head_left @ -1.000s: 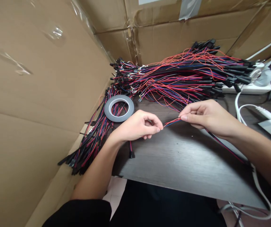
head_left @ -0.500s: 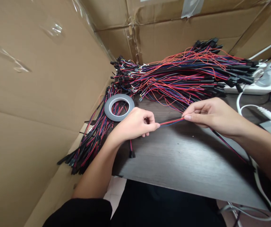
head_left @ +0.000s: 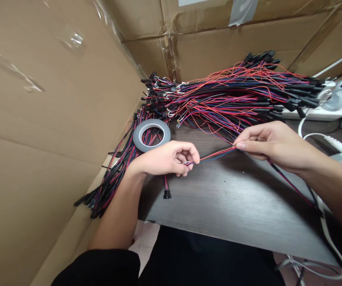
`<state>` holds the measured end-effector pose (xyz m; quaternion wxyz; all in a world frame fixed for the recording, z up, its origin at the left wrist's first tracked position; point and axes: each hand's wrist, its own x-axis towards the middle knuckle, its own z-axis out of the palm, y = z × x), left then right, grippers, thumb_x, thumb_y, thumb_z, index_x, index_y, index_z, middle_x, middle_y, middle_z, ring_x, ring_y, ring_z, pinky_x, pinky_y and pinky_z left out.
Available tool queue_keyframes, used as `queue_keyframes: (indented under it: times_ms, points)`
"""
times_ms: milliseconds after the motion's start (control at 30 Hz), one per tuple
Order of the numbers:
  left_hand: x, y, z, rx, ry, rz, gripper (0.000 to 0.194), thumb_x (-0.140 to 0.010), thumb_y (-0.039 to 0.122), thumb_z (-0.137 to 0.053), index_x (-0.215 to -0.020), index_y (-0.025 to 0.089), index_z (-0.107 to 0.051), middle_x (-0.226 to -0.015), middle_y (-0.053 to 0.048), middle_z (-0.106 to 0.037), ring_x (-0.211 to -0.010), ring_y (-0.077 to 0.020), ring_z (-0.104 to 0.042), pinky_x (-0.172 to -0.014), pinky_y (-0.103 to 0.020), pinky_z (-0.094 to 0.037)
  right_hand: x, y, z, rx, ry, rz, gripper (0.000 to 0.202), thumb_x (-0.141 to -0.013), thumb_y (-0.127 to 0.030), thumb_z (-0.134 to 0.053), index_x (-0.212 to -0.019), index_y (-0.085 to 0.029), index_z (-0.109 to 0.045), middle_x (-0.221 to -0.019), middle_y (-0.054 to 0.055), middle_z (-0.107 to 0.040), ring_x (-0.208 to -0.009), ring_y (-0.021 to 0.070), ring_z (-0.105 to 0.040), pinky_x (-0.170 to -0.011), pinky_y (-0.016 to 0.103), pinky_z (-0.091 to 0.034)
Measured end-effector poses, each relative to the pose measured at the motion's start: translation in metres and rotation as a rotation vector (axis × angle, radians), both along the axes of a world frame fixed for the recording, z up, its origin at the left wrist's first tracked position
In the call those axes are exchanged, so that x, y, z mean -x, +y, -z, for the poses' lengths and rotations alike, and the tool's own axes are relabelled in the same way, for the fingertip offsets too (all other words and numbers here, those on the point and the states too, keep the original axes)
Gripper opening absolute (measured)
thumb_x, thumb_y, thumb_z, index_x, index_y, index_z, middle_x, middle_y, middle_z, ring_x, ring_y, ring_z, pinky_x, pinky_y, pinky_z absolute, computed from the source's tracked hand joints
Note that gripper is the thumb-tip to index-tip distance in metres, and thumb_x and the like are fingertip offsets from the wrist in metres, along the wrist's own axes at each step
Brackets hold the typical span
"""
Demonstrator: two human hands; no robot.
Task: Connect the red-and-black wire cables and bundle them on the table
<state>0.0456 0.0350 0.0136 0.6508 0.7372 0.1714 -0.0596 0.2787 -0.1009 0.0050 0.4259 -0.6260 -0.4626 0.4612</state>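
Note:
A wire harness [head_left: 217, 153] of thin red, blue and dark strands stretches between my two hands above the dark table. My left hand [head_left: 172, 158] is curled around one stretch of it, with the wires passing under the fingers. Thumb and forefinger of my right hand [head_left: 262, 143] pinch the harness farther right, and its dark and red tail runs down to the right below the wrist. A black connector [head_left: 167, 194] on short wires hangs below my left hand. Just behind that hand lies a roll of grey tape [head_left: 136, 137], resting on other wires.
A big pile of wire harnesses [head_left: 230, 89] lies along the back, and another bundle [head_left: 114, 178] lies at the left. Cardboard boxes [head_left: 203, 51] wall the back and left. A white power strip [head_left: 323, 113] with cables is at the right of the table [head_left: 233, 210].
My left hand has shifted slightly down and rotated, its thumb and forefinger loosening from their pinch. The wires between the hands look slacker and more spread. My right hand has moved slightly right.

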Motion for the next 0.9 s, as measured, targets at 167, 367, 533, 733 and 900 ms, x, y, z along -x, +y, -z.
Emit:
queue_keyframes:
  times_ms: [167, 367, 533, 733, 900]
  points:
    - [0.0025, 0.0024, -0.0024, 0.014, -0.008, 0.03, 0.033, -0.067, -0.004, -0.055, -0.093, 0.016, -0.06, -0.081, 0.0, -0.061, -0.074, -0.0091, -0.063, -0.071, -0.023, -0.053, -0.0003, 0.0007, -0.0007, 0.017, 0.016, 0.0, 0.038, -0.067, -0.051, -0.081, -0.065, -0.016, -0.067, -0.04, -0.005, -0.041, -0.036, 0.0045, -0.028, -0.035, 0.025, -0.011]
    - [0.0038, 0.004, -0.0023, -0.06, -0.031, 0.057, 0.031, -0.072, 0.0, -0.055, -0.098, 0.017, -0.06, -0.083, -0.002, -0.063, -0.074, -0.011, -0.064, -0.07, -0.025, -0.053, -0.0019, 0.0001, 0.0002, 0.022, 0.006, 0.008, 0.034, -0.069, -0.047, -0.081, -0.067, -0.015, -0.068, -0.041, -0.005, -0.041, -0.036, 0.0046, -0.029, -0.036, 0.025, -0.012]
    - [0.0039, 0.005, -0.001, -0.077, -0.007, 0.063, 0.031, -0.074, 0.002, -0.056, -0.101, 0.017, -0.06, -0.086, -0.002, -0.062, -0.076, -0.0114, -0.063, -0.072, -0.027, -0.053, -0.0031, 0.0004, 0.0022, 0.032, -0.023, 0.003, 0.034, -0.07, -0.047, -0.08, -0.069, -0.015, -0.068, -0.042, -0.005, -0.041, -0.037, 0.0047, -0.03, -0.037, 0.024, -0.013]
    - [0.0015, 0.0035, -0.0007, 0.035, 0.078, -0.059, 0.039, -0.072, 0.005, -0.062, -0.11, 0.016, -0.057, -0.085, 0.0, -0.06, -0.072, -0.0101, -0.062, -0.066, -0.024, -0.053, -0.0043, 0.0, 0.002, 0.051, -0.062, -0.024, 0.035, -0.07, -0.048, -0.079, -0.071, -0.015, -0.068, -0.045, -0.005, -0.042, -0.04, 0.0048, -0.03, -0.038, 0.023, -0.014]
    - [-0.0023, 0.0012, 0.0016, 0.032, 0.132, -0.1, 0.007, -0.082, 0.014, -0.057, -0.086, 0.01, -0.062, -0.069, -0.002, -0.063, -0.061, -0.0102, -0.063, -0.059, -0.023, -0.052, -0.0054, -0.0003, 0.0033, 0.05, -0.067, -0.048, 0.036, -0.07, -0.05, -0.078, -0.071, -0.015, -0.068, -0.046, -0.004, -0.043, -0.041, 0.0052, -0.031, -0.039, 0.023, -0.016]
